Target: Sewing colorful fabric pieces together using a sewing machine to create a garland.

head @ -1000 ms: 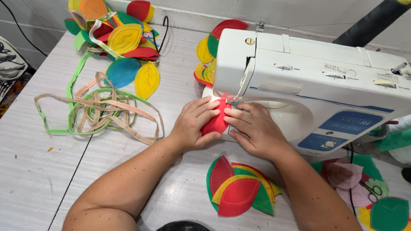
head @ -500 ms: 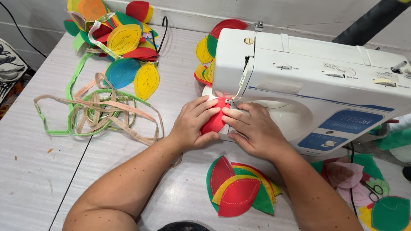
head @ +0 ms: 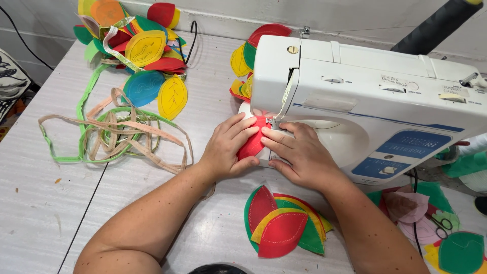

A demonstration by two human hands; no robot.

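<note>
Left hand (head: 228, 149), just past the leaf stack (head: 279, 228) at the table's (head: 40, 213) near edge, open and flat, fingers spread on the left half of the red leaf (head: 252, 143). Right hand (head: 299, 157) beside it, likewise open, fingertips pinning the leaf's right side; no grip with either, only downward pressure. Red leaf lying on the bed of the sewing machine (head: 365, 96), far tip under the presser foot (head: 270, 122), near the table's middle. Judged to be mid-seam: guiding the piece through the stitch line. Next move likely calls for slow, even feeding with both palms, turning the leaf along its curve and keeping fingertips clear of the needle. Farther left, tangled ribbons (head: 116, 134); at the far left corner, a leaf pile (head: 142, 45); more leaves (head: 243, 61) behind the machine.
</note>
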